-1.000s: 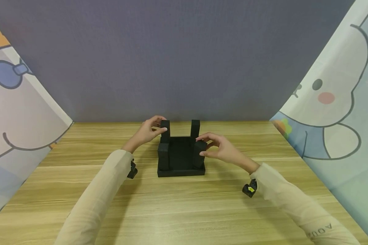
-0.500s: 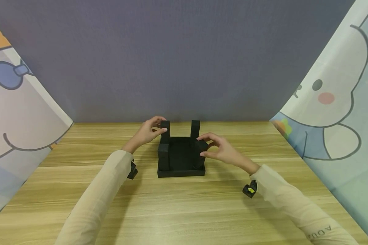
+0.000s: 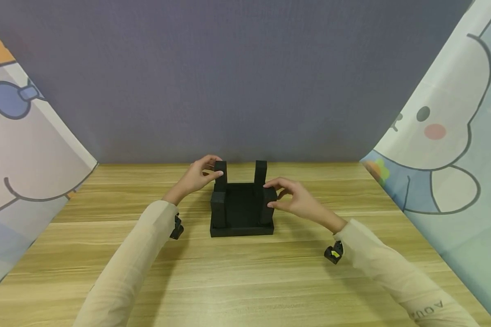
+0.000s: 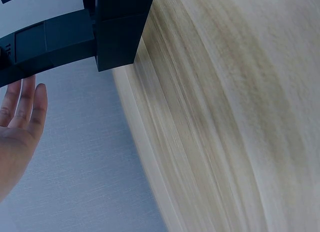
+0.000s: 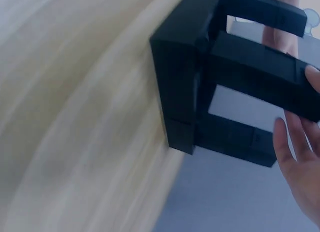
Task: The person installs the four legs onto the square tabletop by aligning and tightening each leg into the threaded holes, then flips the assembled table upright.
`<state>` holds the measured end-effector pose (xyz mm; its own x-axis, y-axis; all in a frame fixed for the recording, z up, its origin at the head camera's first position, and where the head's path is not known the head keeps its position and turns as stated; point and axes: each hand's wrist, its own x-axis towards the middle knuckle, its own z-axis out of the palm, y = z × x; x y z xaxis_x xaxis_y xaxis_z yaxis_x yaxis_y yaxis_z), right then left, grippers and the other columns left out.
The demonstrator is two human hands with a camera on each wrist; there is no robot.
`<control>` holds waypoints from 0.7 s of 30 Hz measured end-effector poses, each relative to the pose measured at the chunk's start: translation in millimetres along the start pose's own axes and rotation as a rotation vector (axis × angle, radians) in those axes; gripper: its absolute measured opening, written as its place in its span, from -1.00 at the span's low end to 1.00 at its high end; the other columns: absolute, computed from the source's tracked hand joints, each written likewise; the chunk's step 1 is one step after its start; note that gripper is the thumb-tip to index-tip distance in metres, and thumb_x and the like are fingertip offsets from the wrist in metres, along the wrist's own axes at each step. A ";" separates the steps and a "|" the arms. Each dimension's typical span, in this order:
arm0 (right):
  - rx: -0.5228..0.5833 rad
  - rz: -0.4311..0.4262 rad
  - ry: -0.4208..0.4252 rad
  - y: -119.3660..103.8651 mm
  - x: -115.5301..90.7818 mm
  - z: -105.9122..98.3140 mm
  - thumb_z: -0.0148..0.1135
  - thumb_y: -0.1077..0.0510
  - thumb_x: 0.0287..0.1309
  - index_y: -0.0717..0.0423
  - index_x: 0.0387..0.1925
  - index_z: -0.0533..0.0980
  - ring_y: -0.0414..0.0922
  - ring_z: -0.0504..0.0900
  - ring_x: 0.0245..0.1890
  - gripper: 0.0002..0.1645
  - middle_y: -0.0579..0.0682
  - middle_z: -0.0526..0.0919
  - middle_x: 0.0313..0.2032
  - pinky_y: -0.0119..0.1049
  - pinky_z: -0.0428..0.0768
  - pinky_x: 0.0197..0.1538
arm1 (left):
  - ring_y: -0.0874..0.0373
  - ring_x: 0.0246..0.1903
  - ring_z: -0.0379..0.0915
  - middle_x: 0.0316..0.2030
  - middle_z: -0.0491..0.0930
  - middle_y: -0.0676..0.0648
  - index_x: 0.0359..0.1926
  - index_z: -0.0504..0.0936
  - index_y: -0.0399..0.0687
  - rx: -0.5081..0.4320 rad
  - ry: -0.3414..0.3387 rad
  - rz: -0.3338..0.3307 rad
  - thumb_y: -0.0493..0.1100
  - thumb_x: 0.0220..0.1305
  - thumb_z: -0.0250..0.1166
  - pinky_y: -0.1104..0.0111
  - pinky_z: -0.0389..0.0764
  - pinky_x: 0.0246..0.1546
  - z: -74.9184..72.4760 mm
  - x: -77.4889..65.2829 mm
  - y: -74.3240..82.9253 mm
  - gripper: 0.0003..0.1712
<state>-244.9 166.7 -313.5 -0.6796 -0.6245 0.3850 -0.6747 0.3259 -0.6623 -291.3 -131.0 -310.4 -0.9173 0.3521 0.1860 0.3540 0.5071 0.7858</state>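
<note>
A black square base (image 3: 241, 231) with a raised rim lies on the wooden table, and upright black posts stand at its corners. My left hand (image 3: 195, 176) holds the top of the back left post (image 3: 221, 167), thumb on the near side and fingers behind. With thumb and fingers, my right hand (image 3: 298, 198) grips the upper part of the front right post (image 3: 267, 214). In the right wrist view, that post (image 5: 257, 71) meets the base (image 5: 172, 81) at its corner. The front left post (image 3: 218, 211) and back right post (image 3: 260, 171) stand untouched.
The wooden table (image 3: 245, 281) runs back to a grey fabric wall (image 3: 245, 81). Cartoon-printed sheets flank it, one at the left (image 3: 28, 145) and one at the right (image 3: 438, 136). Small black wrist cameras hang below both sleeves.
The front right post has shifted slightly to the right and stands straighter, the right fingertips moving with it. My left hand keeps its place on the back left post.
</note>
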 end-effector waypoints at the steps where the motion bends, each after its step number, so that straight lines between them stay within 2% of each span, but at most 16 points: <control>1: -0.002 0.001 0.017 -3.8 -0.9 0.8 0.35 0.39 -0.10 0.36 -0.04 0.45 0.06 0.52 -0.19 -0.50 0.24 0.53 -0.04 0.00 0.56 -0.19 | -0.17 0.07 0.37 0.03 0.39 -0.27 0.13 0.36 -0.21 0.001 0.000 -0.001 -0.20 0.26 0.17 -0.02 0.43 0.05 0.1 -0.1 0.3 -0.56; 5: -0.012 -0.003 0.060 -7.8 -3.9 3.4 0.36 0.40 -0.12 0.37 -0.06 0.45 0.07 0.53 -0.21 -0.50 0.26 0.53 -0.03 0.02 0.56 -0.23 | -0.17 0.06 0.37 0.03 0.40 -0.27 0.14 0.35 -0.22 0.005 0.002 0.001 -0.20 0.26 0.17 -0.01 0.44 0.04 0.7 -0.2 1.2 -0.56; 9: -0.018 -0.018 0.050 5.6 -4.1 4.4 0.36 0.37 -0.11 0.32 -0.02 0.45 0.04 0.52 -0.19 -0.48 0.22 0.52 -0.01 0.00 0.57 -0.22 | -0.16 0.05 0.38 0.02 0.41 -0.27 0.13 0.36 -0.22 0.005 0.005 0.007 -0.21 0.26 0.17 -0.01 0.45 0.04 1.5 0.0 1.2 -0.56; 13: -0.037 -0.047 -0.020 20.6 -1.9 0.2 0.36 0.32 -0.07 0.25 0.05 0.42 0.00 0.51 -0.13 -0.42 0.16 0.51 0.03 -0.05 0.58 -0.17 | -0.17 0.05 0.38 0.02 0.40 -0.28 0.13 0.36 -0.22 0.005 0.006 0.006 -0.21 0.26 0.17 0.00 0.45 0.03 1.8 -0.2 1.6 -0.56; 21: -0.012 -0.083 -0.204 20.8 5.3 -15.7 0.30 0.27 0.02 0.21 0.11 0.39 -0.05 0.46 -0.05 -0.43 0.10 0.48 0.09 -0.11 0.61 -0.16 | -0.17 0.07 0.37 0.05 0.38 -0.27 0.14 0.35 -0.20 0.001 -0.003 -0.002 -0.20 0.26 0.17 0.00 0.45 0.04 1.7 -0.6 2.1 -0.56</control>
<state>-267.1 181.3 -315.1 -0.5501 -0.7796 0.2993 -0.7302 0.2752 -0.6254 -289.8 -128.9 -309.9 -0.9175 0.3532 0.1830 0.3525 0.5083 0.7858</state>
